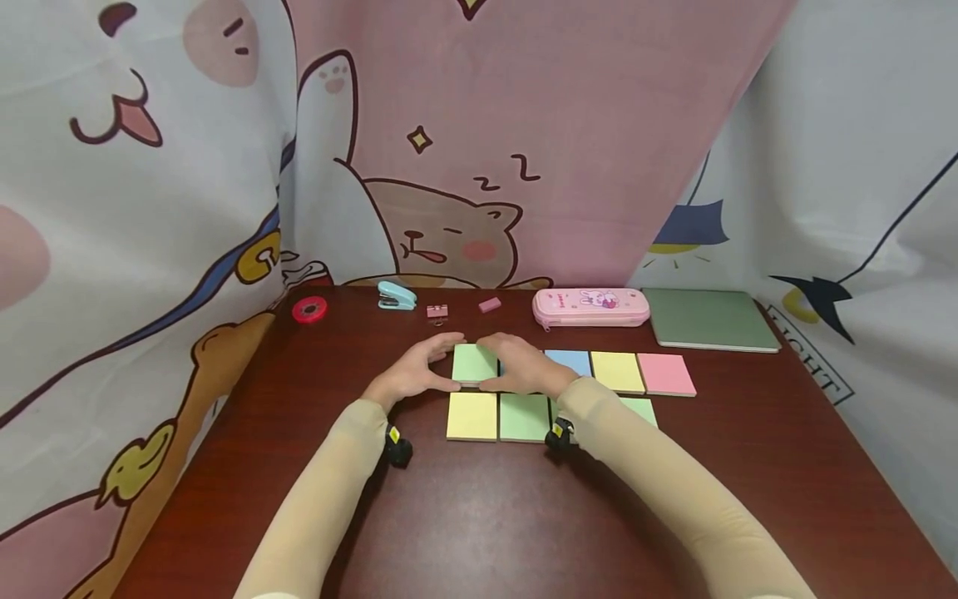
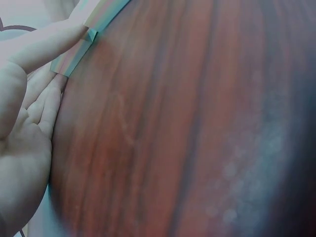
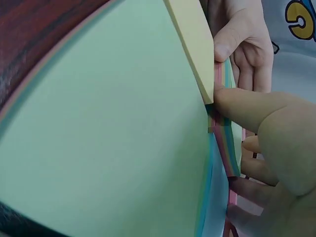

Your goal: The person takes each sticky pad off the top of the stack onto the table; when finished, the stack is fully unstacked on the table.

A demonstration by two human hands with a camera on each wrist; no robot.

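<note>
Green pad point(image 1: 475, 363) lay flat on counter point(image 1: 464, 507) between both hands. Left hand point(image 1: 416, 371) pinched its left edge, right hand point(image 1: 520, 366) its right edge; both equally near.

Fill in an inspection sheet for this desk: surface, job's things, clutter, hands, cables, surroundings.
Surface: dark red wooden table.
Job's things: green sticky-note pad, held between both hands, in two rows of coloured pads.
Clutter: red tape roll, blue stapler, binder clip, pink eraser, pink pencil case, green notebook along the far edge.
Hands: left hand and right hand grip the pad's sides.
Cables: nothing seen.
Surroundings: cartoon-print fabric backdrop.
</note>
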